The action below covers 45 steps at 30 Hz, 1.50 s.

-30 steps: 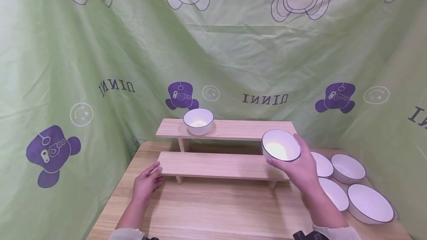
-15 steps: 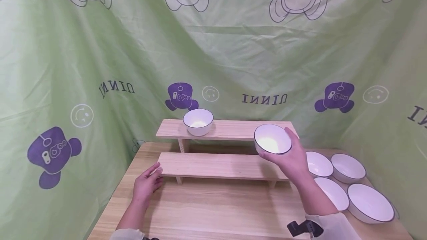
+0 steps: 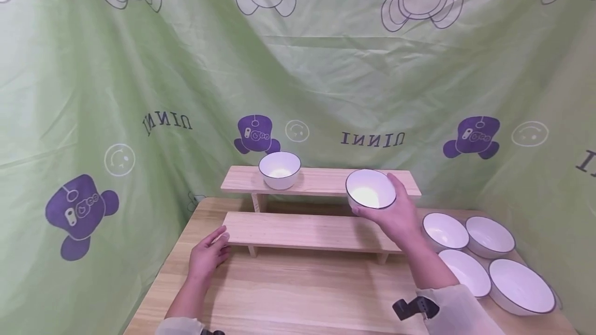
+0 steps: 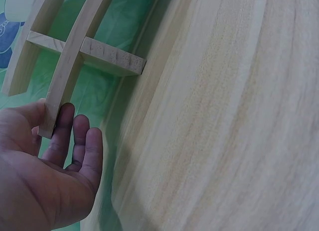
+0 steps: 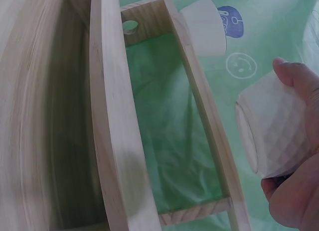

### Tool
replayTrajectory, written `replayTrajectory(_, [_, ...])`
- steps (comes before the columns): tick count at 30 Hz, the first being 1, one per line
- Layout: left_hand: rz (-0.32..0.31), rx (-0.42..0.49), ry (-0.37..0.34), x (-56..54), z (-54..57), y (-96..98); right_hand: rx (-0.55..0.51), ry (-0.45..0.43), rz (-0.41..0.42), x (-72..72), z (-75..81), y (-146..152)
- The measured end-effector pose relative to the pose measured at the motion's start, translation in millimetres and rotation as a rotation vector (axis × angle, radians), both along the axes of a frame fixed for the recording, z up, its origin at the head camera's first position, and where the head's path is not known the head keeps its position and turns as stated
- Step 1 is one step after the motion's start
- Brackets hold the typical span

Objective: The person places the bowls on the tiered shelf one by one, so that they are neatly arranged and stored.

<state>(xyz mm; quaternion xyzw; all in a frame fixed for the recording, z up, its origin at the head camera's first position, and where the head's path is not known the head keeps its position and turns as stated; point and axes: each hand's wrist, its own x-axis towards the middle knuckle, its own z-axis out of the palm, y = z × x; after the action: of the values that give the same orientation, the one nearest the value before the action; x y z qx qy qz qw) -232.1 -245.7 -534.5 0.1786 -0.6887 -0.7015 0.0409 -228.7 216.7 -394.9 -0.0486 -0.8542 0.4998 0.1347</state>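
A white bowl [image 3: 371,190] is gripped by the curled right hand [image 3: 401,218]; the lower wooden shelf [image 3: 302,230] is pinched at its end by the left hand [image 3: 207,255].

Head camera: above the table [image 3: 288,293], facing forward and down; farthest back, takes in the whole two-tier wooden shelf [image 3: 298,229] and green curtain [image 3: 302,76]. Left wrist: rolled, close behind left hand [image 4: 50,178], facing the lower board [image 4: 75,57]'s end. Right wrist: rolled, close, sees the held white bowl [image 5: 276,124]'s underside. Shelf common to all three.
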Motion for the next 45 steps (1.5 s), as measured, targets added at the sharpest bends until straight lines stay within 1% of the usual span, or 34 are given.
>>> replayTrajectory(7, [-0.001,0.004,-0.002,-0.7,-1.1,-0.4,-0.012,0.016,0.022,-11.6,-6.4,-7])
replayTrajectory(14, [-0.009,0.007,-0.001,-1.0,-1.7,-1.3,-0.055,0.031,0.027,-21.6,-9.7,-14])
replayTrajectory(20, [-0.002,0.005,0.004,-0.6,-0.3,-1.2,-0.044,0.014,0.023,-29.2,-8.9,-20])
replayTrajectory(29, [0.001,0.005,0.006,0.1,-1.2,0.7,-0.053,-0.018,0.024,-37.6,-10.0,-31])
replayTrajectory(38, [0.002,0.014,0.007,-0.2,-2.3,-2.1,-0.054,-0.020,0.030,-48.9,-7.3,-43])
replayTrajectory(45, [0.004,0.015,0.010,0.1,-2.0,0.4,-0.077,-0.022,0.048,-56.9,-3.9,-49])
